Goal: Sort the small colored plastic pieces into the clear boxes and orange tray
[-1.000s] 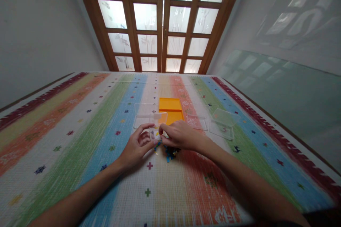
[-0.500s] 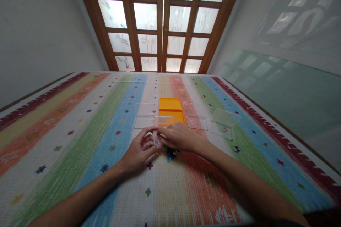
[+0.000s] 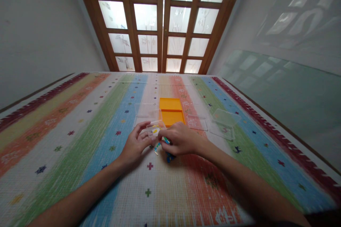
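The clear box (image 3: 151, 132) sits just nearer the person than the open orange case (image 3: 172, 115) and a little to its left. Spilling looks the likeliest trouble: if the left hand (image 3: 135, 145) tips the box, or the right hand (image 3: 182, 138) knocks its rim, the yellow bits (image 3: 156, 131) showing in it (pieces or print, too small to tell) could come out. The small blue pieces (image 3: 170, 157), on the person's side of the case, could scatter too if the right hand, low beside them, sweeps sideways.

The box's open side seems to face up and partly toward the person; its long axis appears to run left to right, roughly across the near edge of the case, though fingers hide an end, so this is uncertain.

The left grip is parted to the box's width, thumb and fingers holding its left end. The right grip's fingertips are bunched close at its right end; whether they pinch anything, I cannot tell.
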Tool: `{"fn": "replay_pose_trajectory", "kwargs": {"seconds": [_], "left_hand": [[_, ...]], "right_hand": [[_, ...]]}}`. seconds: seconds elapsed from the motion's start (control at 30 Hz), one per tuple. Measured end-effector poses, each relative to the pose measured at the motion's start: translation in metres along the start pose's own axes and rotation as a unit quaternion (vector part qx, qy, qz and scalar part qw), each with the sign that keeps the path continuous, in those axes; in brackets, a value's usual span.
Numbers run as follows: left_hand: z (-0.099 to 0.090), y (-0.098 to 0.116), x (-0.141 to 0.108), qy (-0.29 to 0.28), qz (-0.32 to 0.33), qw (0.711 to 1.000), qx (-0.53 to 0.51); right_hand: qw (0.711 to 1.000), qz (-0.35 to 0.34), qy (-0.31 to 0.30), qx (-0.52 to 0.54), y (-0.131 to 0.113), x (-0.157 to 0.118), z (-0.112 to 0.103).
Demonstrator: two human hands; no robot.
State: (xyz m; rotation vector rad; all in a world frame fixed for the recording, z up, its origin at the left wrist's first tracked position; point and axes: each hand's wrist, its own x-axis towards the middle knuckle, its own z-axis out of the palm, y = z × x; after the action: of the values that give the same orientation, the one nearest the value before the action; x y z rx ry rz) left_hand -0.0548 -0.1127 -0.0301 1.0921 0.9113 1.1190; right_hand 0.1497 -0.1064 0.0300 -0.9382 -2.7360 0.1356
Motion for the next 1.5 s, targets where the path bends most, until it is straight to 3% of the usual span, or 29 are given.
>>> {"fn": "replay_pose_trajectory", "kwargs": {"seconds": [0.17, 0.43, 0.63, 0.8, 0.93, 1.13, 1.37, 1.5], "left_hand": [[-0.001, 0.003, 0.004, 0.042, 0.032, 0.999, 0.006], [0.0, 0.006, 0.001, 0.024, 0.057, 0.998, 0.007], [-0.002, 0.005, 0.0, 0.012, 0.058, 0.998, 0.024], [-0.001, 0.004, -0.003, -0.018, 0.077, 0.993, 0.09], [0.001, 0.005, -0.008, -0.048, 0.083, 0.986, 0.137], [0.003, 0.007, -0.012, -0.081, 0.093, 0.976, 0.178], [0.004, 0.006, -0.012, -0.079, 0.076, 0.981, 0.158], [0.004, 0.005, -0.011, -0.072, 0.062, 0.988, 0.123]], "right_hand": [[0.992, -0.022, -0.12, -0.035, -0.013, 0.002, 0.004], [0.983, 0.009, -0.166, -0.073, -0.024, 0.007, 0.029], [0.993, -0.013, -0.121, 0.0, -0.015, 0.002, 0.003], [0.993, 0.027, -0.053, 0.104, 0.001, -0.002, -0.017], [0.995, 0.078, -0.029, 0.047, 0.01, -0.001, -0.013], [0.996, 0.072, -0.048, -0.009, 0.007, 0.001, -0.007], [0.993, 0.082, -0.073, -0.04, 0.004, 0.003, -0.005], [0.996, 0.073, -0.046, -0.027, 0.007, 0.001, -0.008]]}}
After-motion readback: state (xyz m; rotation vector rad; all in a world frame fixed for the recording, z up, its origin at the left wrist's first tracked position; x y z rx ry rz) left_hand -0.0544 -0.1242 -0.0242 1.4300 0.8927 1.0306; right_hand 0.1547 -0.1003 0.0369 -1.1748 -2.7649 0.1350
